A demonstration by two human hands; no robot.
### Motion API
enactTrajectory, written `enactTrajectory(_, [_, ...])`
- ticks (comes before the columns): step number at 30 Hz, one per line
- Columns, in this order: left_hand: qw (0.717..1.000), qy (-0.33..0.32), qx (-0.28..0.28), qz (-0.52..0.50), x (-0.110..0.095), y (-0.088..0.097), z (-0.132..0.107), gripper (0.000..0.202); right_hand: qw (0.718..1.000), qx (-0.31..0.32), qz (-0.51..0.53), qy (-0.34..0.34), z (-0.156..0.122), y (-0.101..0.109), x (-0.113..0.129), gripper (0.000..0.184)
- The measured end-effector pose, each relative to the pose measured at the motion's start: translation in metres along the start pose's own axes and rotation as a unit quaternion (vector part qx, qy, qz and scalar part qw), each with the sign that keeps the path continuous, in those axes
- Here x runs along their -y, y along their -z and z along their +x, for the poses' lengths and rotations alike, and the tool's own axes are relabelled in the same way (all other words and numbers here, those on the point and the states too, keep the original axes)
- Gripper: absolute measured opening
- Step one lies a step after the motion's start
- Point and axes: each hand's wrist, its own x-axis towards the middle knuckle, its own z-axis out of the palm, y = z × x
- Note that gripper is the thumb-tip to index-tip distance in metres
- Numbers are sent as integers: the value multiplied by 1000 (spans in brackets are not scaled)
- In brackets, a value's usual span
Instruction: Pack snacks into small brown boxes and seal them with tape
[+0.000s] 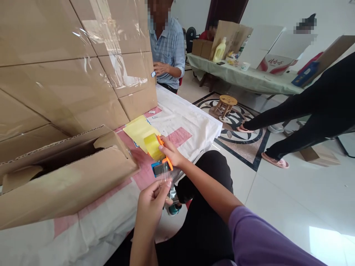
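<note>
My right hand (169, 151) grips an orange and blue tape dispenser (161, 162) that carries a yellowish roll of clear tape (152, 146). Just below it, my left hand (152, 201) pinches the free end of the clear tape (165, 176), which is stretched down from the dispenser. Both hands hover over the edge of a table covered in white and pink cloth (180, 122). An open brown cardboard box (63, 173) lies on its side to the left of my hands. A yellow sheet (137, 130) lies on the cloth behind the dispenser.
Taped cardboard boxes (69, 62) are stacked high at the left. A seated person in a blue shirt (168, 48) is at the table's far end. Another person's dark-clad legs (305, 118) cross the tiled floor on the right. A small wooden stool (226, 103) and a cluttered green table (249, 77) stand beyond.
</note>
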Motion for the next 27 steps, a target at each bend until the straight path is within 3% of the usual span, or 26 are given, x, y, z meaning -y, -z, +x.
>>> enactTrajectory(6, [999,27,-10,-17,-7,-10,-1,56,999,-32,41,-9,-2,0,-4,47])
enactTrajectory(20, [982,58,-27,-180,-24,-13,-16,47,999,5,50,14,-1,4,-3,43])
enactTrajectory(27, [983,58,14,-174,-17,-5,-11,48,999,-1,41,13,0,4,-5,43])
